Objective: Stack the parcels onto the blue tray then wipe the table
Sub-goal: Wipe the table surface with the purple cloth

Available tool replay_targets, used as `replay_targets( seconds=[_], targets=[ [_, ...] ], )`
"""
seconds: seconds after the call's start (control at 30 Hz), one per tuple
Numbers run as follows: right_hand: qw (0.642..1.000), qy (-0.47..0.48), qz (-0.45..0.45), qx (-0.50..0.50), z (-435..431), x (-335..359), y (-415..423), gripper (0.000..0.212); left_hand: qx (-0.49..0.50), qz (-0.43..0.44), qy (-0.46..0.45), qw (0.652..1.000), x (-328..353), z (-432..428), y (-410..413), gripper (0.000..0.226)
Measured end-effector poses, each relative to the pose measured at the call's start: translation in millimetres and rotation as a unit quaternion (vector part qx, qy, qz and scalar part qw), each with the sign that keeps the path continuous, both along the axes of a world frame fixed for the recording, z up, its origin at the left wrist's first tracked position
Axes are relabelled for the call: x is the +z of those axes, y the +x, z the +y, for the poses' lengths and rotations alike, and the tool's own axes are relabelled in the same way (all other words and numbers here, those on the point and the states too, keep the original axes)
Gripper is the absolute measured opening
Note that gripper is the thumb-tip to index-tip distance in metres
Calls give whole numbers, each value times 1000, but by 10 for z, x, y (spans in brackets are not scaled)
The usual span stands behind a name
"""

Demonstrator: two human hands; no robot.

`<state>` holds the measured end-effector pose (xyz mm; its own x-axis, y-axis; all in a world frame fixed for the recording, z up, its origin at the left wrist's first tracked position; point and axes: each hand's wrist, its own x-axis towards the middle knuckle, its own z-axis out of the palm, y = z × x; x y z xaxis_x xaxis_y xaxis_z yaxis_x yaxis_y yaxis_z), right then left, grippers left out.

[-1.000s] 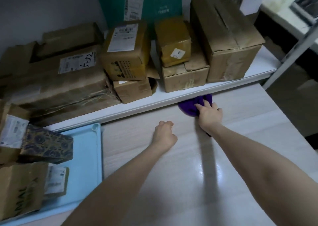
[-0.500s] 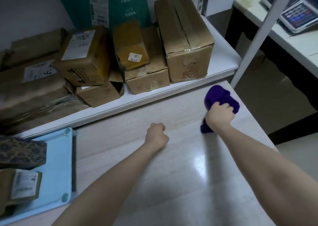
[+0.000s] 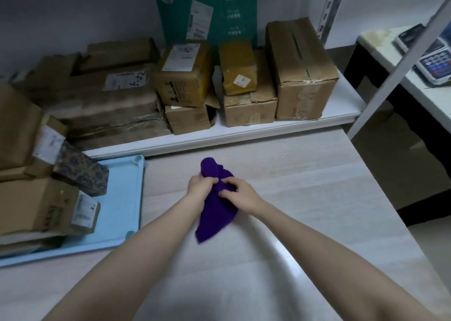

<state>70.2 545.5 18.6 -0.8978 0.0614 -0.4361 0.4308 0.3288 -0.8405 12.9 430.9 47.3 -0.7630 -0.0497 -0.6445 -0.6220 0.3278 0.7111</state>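
— The pale table (image 3: 305, 198) stretches ahead of you, up to a white shelf (image 3: 244, 131) crowded with brown boxes (image 3: 300, 76), with a green carton (image 3: 219, 8) standing behind them.

— And the parcels?

— The parcels (image 3: 31, 206) sit stacked on the blue tray (image 3: 122, 213) at your left, with a patterned box (image 3: 81, 175) lying tilted on top.

— My hands?

— Both meet over the middle of the table. Your left hand (image 3: 201, 186) grips the purple cloth (image 3: 214, 213) near its top, fingers curled round it. Your right hand (image 3: 240, 193) pinches the same bunched part just beside it. The rest of the cloth droops toward you; whether it touches the tabletop, I cannot tell.
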Motion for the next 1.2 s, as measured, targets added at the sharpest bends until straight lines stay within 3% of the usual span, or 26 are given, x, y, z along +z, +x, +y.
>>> replay_targets(
  seconds=[0.07, 0.13, 0.2, 0.3, 0.37, 0.43, 0.5, 0.53, 0.6, 0.67, 0.7, 0.77, 0.83, 0.9, 0.97, 1.03, 1.1, 1.13, 1.2],
  targets=[
    [999, 21, 29, -34, -96, 64, -104, 33, 26, 44, 16, 999, 141, -291, -86, 6],
    [990, 106, 72, -62, -156, 126, -186, 23, 18, 98, 0, 995, 284, -559, -169, 21],
    [975, 183, 88, -93, -159, 263, -242, 26, 12, 141, -4, 990, 410, -755, -246, 30],
    [989, 88, 87, -78, -176, 463, -366, 39, 5, 157, 39, 987, 564, -1107, -384, 42],
    [993, 68, 87, -30, -130, 565, -415, 49, -92, 170, 49, 980, 659, -1283, -448, 61],
    [982, 163, 93, 20, -118, 651, -439, 37, -279, 186, -67, 940, 772, -1416, -497, 70],
    [943, 304, 132, 33, -126, 723, -438, 20, -370, 261, -269, 850, 849, -1455, -496, 48],
    [914, 360, 185, 14, -150, 745, -418, 18, -353, 314, -325, 819, 895, -1465, -473, 36],
    [861, 391, 324, -33, -188, 755, -344, 15, -275, 398, -335, 808, 916, -1482, -422, 25],
    [852, 356, 384, -14, -159, 706, -248, 12, -260, 439, -311, 802, 850, -1511, -385, 21],
    [878, 326, 349, 23, -142, 679, -193, 13, -304, 428, -314, 791, 798, -1537, -362, 20],
    [933, 281, 162, 156, -135, 621, -96, 19, -448, 317, -331, 768, 695, -1540, -316, 18],
    [899, 293, -7, 325, -192, 512, -13, 16, -565, 147, -336, 739, 583, -1488, -220, 19],
    [869, 303, -93, 381, -279, 359, 23, 12, -620, 47, -339, 706, 403, -1414, -132, 19],
    [870, 326, -120, 350, -333, 225, 20, 21, -616, 31, -340, 710, 257, -1334, -24, 22],
    [876, 381, -119, 271, -331, 123, 25, 36, -550, 92, -338, 758, 111, -1257, 49, 35],
    [863, 458, -96, 191, -334, 67, 81, 46, -481, 161, -351, 787, 15, -1232, 102, 64],
    [858, 483, -73, 158, -354, 54, 114, 43, -455, 174, -354, 798, 0, -1230, 129, 76],
    [857, 498, 9, 133, -513, 43, 210, 32, -409, 193, -362, 815, -39, -1256, 168, 74]
  ],
)
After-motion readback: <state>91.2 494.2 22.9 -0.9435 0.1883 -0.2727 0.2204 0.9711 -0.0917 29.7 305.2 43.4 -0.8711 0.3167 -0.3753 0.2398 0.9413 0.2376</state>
